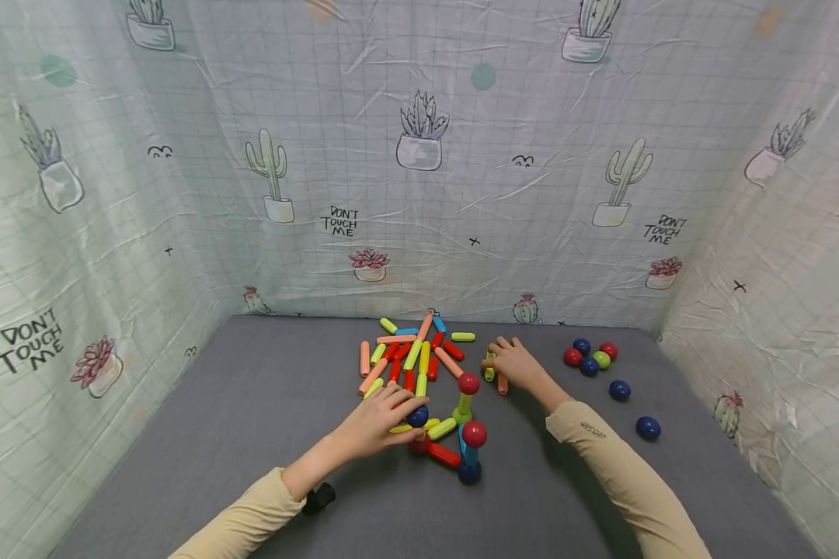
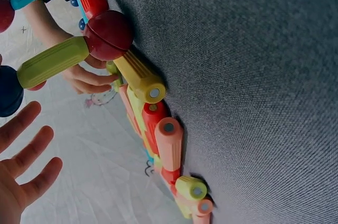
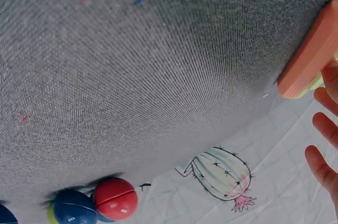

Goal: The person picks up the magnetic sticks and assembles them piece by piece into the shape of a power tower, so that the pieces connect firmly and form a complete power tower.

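Note:
My left hand (image 1: 377, 423) holds a dark blue ball (image 1: 417, 417) between thumb and fingers, the other fingers spread. In the left wrist view, this ball tops a yellow-green stick (image 2: 53, 63) that rises from a dark red ball (image 2: 109, 35). From there a red stick (image 1: 443, 456) runs to another blue ball (image 1: 469, 472), where a blue stick stands with a red ball (image 1: 474, 433) on top. Behind it, a second red ball (image 1: 468, 383) crowns an upright green stick. My right hand (image 1: 517, 365) pinches a yellow-green stick (image 1: 489, 366) beside an orange-pink stick (image 1: 503, 384).
Several loose sticks in red, pink, yellow, green and blue lie in a pile (image 1: 412, 353) at the back middle. Blue, red and green balls (image 1: 590, 366) cluster at the back right, with two blue balls (image 1: 648, 428) nearer. A patterned curtain (image 1: 419, 233) surrounds the grey tabletop (image 1: 266, 404).

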`<state>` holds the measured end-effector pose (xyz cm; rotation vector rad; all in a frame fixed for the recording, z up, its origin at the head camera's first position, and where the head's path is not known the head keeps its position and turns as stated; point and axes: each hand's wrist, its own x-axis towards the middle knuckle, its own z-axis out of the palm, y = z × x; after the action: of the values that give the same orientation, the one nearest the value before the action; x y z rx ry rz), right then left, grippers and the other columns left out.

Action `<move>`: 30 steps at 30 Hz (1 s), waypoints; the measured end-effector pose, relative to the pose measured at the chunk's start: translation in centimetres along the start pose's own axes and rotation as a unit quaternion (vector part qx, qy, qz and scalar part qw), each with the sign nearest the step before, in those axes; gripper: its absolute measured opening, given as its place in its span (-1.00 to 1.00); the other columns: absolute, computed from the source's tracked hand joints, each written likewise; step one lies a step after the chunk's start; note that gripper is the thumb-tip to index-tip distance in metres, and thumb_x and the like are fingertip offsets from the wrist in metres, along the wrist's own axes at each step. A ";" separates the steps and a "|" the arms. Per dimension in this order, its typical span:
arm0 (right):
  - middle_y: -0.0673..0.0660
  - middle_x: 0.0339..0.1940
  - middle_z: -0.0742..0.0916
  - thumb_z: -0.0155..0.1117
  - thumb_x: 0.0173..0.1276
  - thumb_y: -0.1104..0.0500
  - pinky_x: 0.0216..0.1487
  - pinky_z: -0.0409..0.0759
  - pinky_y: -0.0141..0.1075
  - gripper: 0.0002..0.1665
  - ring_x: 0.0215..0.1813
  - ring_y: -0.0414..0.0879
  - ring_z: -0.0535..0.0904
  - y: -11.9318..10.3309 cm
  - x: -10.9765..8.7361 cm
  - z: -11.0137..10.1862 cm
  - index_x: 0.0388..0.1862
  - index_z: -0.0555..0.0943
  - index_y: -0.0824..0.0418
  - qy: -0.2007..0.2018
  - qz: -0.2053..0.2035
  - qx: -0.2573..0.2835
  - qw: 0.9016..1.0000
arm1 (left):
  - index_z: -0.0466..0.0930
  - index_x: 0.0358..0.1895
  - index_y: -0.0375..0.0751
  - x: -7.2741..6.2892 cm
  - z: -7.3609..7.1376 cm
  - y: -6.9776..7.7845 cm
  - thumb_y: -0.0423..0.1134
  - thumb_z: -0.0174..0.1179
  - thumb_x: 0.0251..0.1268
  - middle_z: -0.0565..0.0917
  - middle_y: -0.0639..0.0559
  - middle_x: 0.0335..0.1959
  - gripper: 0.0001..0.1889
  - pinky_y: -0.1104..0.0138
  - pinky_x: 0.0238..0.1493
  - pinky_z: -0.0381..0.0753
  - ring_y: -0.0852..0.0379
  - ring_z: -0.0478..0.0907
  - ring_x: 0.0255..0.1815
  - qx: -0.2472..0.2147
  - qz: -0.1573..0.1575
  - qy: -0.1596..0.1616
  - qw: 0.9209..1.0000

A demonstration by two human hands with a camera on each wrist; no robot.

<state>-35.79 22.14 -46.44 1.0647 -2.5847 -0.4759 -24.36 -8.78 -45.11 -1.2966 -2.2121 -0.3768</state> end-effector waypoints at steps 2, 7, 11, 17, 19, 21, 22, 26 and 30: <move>0.08 -0.15 0.60 0.17 0.17 0.23 -0.31 0.27 -0.18 -0.69 -0.18 -0.02 0.35 0.0 -0.1 0.0 -0.16 0.62 -0.12 0.009 -0.008 0.001 1.000 | 0.46 0.08 -0.04 0.0 0.0 0.0 0.00 0.25 0.01 0.56 0.10 -0.18 -0.49 0.34 -0.19 0.43 0.20 0.39 -0.18 0.002 -0.001 0.000 1.000; 0.03 -0.21 0.61 0.22 0.15 0.12 -0.34 0.23 -0.23 -0.73 -0.24 -0.05 0.34 -0.3 -0.5 -0.2 -0.13 0.56 -0.02 0.052 0.011 0.053 0.997 | 0.46 0.07 -0.05 0.0 0.0 0.0 -0.04 0.27 0.00 0.56 0.10 -0.18 -0.50 0.33 -0.18 0.44 0.20 0.40 -0.17 0.003 0.001 0.004 1.000; 0.02 -0.24 0.64 0.17 0.22 0.14 -0.32 0.25 -0.25 -0.78 -0.25 -0.08 0.37 -0.6 -0.1 -2.8 -0.15 0.48 0.09 0.111 0.083 0.178 0.974 | 0.47 0.06 -0.05 0.0 0.1 0.0 -0.05 0.29 -0.02 0.55 0.11 -0.19 -0.50 0.34 -0.20 0.44 0.21 0.40 -0.19 0.007 0.002 0.007 1.000; 0.11 -0.11 0.64 0.15 0.24 0.21 -0.21 0.42 -0.20 -0.66 -0.14 -0.05 0.44 -3.2 1.6 -9.5 0.02 0.47 0.18 0.199 0.039 0.358 0.912 | 0.49 0.05 -0.05 -0.1 0.0 0.1 -0.05 0.29 -0.02 0.56 0.12 -0.20 -0.51 0.35 -0.19 0.44 0.21 0.40 -0.19 0.009 0.002 0.017 1.000; 0.10 -0.10 0.63 0.16 0.24 0.22 -0.20 0.45 -0.25 -0.64 -0.14 -0.06 0.46 -4.5 1.9 -10.8 0.03 0.49 0.19 0.184 -0.013 0.380 0.906 | 0.49 0.04 -0.06 -0.1 -0.1 0.1 -0.06 0.29 -0.02 0.57 0.12 -0.21 -0.52 0.36 -0.20 0.44 0.21 0.41 -0.20 0.013 0.004 0.020 1.000; 0.06 -0.15 0.64 0.16 0.24 0.18 -0.24 0.46 -0.33 -0.67 -0.21 -0.12 0.47 -5.6 2.0 -11.1 0.00 0.50 0.18 0.151 -0.059 0.377 0.912 | 0.51 0.03 -0.07 -0.1 -0.1 0.1 -0.06 0.29 -0.03 0.58 0.11 -0.22 -0.53 0.35 -0.19 0.45 0.21 0.42 -0.20 0.021 0.010 0.025 0.999; 0.04 -0.18 0.65 0.17 0.24 0.16 -0.25 0.45 -0.37 -0.69 -0.24 -0.14 0.49 -6.0 2.0 -11.0 -0.03 0.51 0.16 0.135 -0.076 0.367 0.917 | 0.51 0.02 -0.08 -0.1 -0.1 0.1 -0.06 0.30 -0.03 0.58 0.11 -0.22 -0.53 0.34 -0.18 0.46 0.20 0.43 -0.20 0.026 0.014 0.027 0.999; 0.00 -0.28 0.67 0.23 0.19 0.16 -0.29 0.50 -0.46 -0.76 -0.34 -0.26 0.55 -7.1 2.0 -9.9 -0.14 0.53 0.13 0.078 -0.119 0.355 0.924 | 0.52 0.01 -0.11 -0.1 -0.2 0.1 -0.04 0.27 0.01 0.58 0.09 -0.23 -0.55 0.32 -0.14 0.49 0.19 0.45 -0.20 0.043 0.022 0.033 0.998; 0.01 -0.28 0.69 0.27 0.14 0.20 -0.27 0.59 -0.36 -0.77 -0.35 -0.29 0.61 -7.5 2.1 -9.3 -0.19 0.53 0.13 0.033 -0.132 0.361 0.922 | 0.52 -0.06 -0.17 -0.1 0.0 0.0 0.00 0.18 0.11 0.57 0.06 -0.24 -0.61 0.27 -0.07 0.51 0.18 0.47 -0.23 0.049 0.027 0.043 0.997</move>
<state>-28.91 13.86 -40.87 1.6254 -2.6056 0.5121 -24.28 -8.84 -45.21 -1.2614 -2.0927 -0.2936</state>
